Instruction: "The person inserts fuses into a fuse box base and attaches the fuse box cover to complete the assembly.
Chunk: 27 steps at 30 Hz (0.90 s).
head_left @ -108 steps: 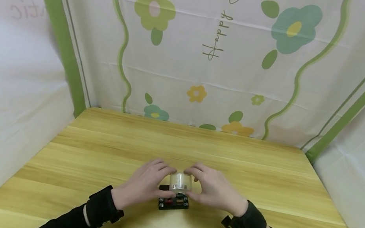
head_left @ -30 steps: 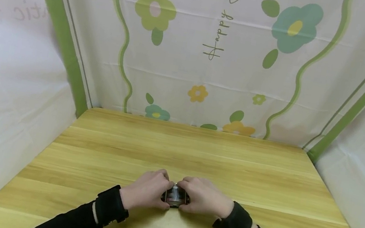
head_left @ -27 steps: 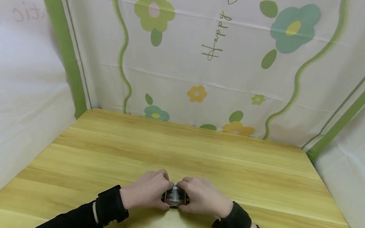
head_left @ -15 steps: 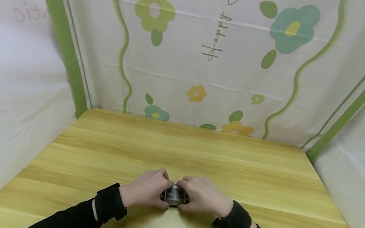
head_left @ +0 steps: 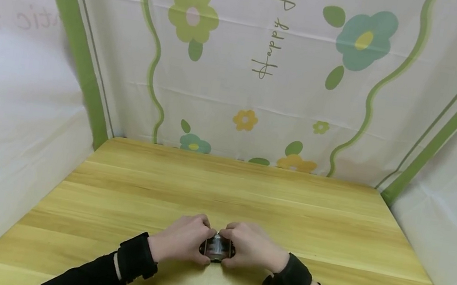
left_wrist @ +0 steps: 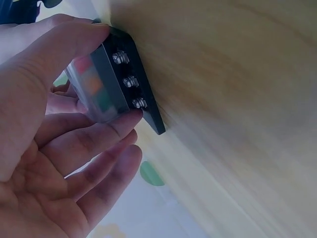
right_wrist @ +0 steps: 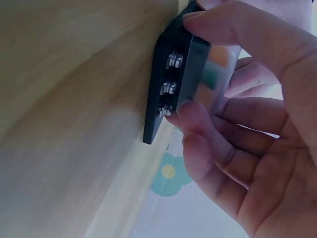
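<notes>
A small black fuse box (left_wrist: 130,69) sits on the table, with metal screw terminals (right_wrist: 168,88) along its sides. Its clear cover (head_left: 217,247) lies over the base, and red, orange and green fuses show through the plastic. From the left, my left hand (head_left: 184,239) holds the cover and box between thumb and fingers, the thumb at the near edge. My right hand (head_left: 255,247) grips the opposite side the same way, its fingertips (right_wrist: 192,115) right beside the terminals. The fingers hide both ends of the box in the head view.
The wooden table (head_left: 221,186) reaches back to a white curtain (head_left: 221,71) printed with flowers. More white cloth (head_left: 17,89) hangs at the left and right. Each wrist wears a black strap (head_left: 136,258) with a small camera.
Several seconds ago both hands held the clear cover above and behind the base; now it lies over the base, with the hands lower and closer in. Over the last second they stay nearly still.
</notes>
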{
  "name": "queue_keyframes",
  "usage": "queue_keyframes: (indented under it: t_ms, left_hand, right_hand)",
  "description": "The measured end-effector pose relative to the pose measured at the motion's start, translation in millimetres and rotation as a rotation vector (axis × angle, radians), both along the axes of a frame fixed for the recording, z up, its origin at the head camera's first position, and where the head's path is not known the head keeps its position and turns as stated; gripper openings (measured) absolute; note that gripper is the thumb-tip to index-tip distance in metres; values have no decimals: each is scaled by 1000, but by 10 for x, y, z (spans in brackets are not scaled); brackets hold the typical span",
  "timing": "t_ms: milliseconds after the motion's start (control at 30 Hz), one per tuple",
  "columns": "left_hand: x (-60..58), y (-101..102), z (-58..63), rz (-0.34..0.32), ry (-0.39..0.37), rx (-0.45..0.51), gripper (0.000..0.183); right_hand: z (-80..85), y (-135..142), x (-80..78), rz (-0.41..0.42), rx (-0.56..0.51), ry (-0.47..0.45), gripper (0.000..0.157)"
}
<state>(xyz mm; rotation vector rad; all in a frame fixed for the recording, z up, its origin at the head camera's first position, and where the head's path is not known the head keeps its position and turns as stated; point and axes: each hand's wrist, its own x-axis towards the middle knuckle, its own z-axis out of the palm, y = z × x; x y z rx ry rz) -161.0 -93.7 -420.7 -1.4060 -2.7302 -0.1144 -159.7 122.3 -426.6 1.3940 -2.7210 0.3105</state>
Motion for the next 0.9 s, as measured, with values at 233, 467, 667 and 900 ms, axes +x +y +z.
queue_keyframes:
  t_ms: [233, 467, 667, 900]
  left_hand:
    - [-21, 2, 14, -5, -19, 0, 39]
    - [-31, 9, 17, -11, -19, -11, 42]
    - [-14, 5, 18, -10, -1, -12, 43]
    - [5, -6, -4, -11, 4, 8, 43]
  right_hand:
    - [-3, 24, -1, -25, -9, -16, 38]
    - [5, 30, 3, -30, 4, -17, 37]
    - [-5, 25, -4, -8, -9, 16, 37]
    - [-31, 27, 3, 3, -23, 9, 38]
